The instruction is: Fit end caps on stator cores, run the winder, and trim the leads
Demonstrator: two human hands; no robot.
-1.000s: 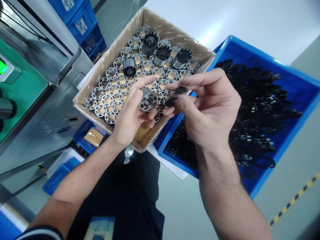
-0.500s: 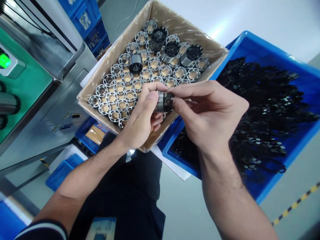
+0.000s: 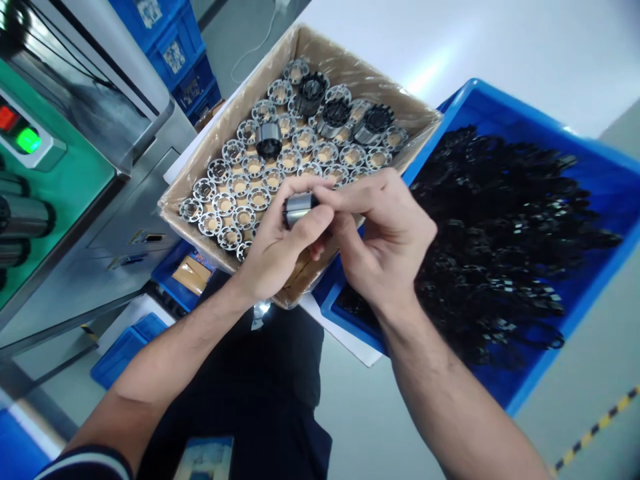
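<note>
My left hand (image 3: pixel 273 247) is closed round a steel motor stator core (image 3: pixel 299 210), a short grey cylinder lying on its side, with black plastic at its left end. My left thumb lies across the front of it. At the core's right end my right hand (image 3: pixel 380 230) has its thumb and forefinger pinched together, touching the core. That right end is hidden by my fingers. Below and beyond my hands is a plastic-lined cardboard box (image 3: pixel 365 67) of upright bare cores. A few cores with black end pieces, such as this stator core (image 3: pixel 336 119), stand on top.
A blue bin (image 3: pixel 500 100) heaped with black plastic end pieces (image 3: pixel 490 247) is at the right. The box and bin rest on a white table (image 3: pixel 360 33). At left stands a machine with a green surface (image 3: pixel 70 193) and lit buttons. Blue crates (image 3: pixel 173 50) are stacked behind.
Both hands have moved slightly left with the stator core. More of its grey side and its left end shows; the black right end is now covered by my fingers.
</note>
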